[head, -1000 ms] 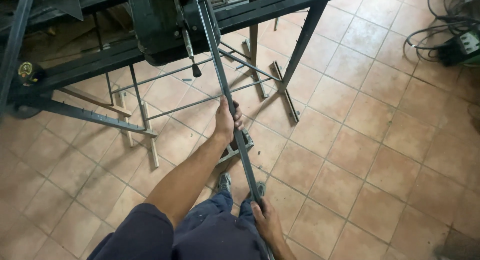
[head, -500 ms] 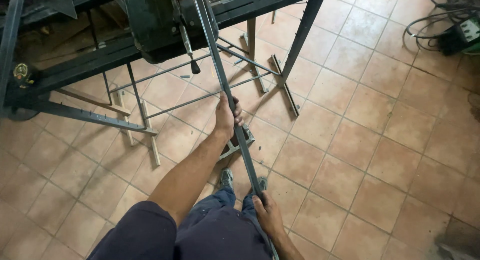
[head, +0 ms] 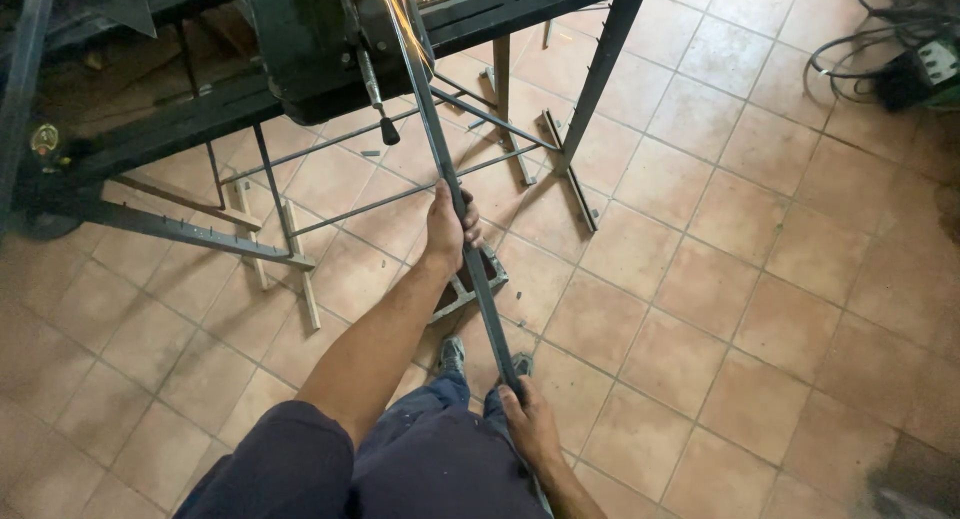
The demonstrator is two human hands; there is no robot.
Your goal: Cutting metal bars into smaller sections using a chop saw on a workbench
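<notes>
Both hands grip one long metal bar (head: 470, 249): my left hand (head: 447, 227) is wrapped shut around its middle, and my right hand (head: 528, 426), close to my knees at six o'clock, is closed around its near end. From there the bar runs up toward twelve o'clock, where its far end meets the dark machine (head: 310, 39) on the metal stand (head: 590, 89) and throws orange sparks (head: 398, 7). At two o'clock a grey box with a pale label (head: 935, 67) sits on the tiled floor (head: 760, 279) among black cables (head: 860, 39).
</notes>
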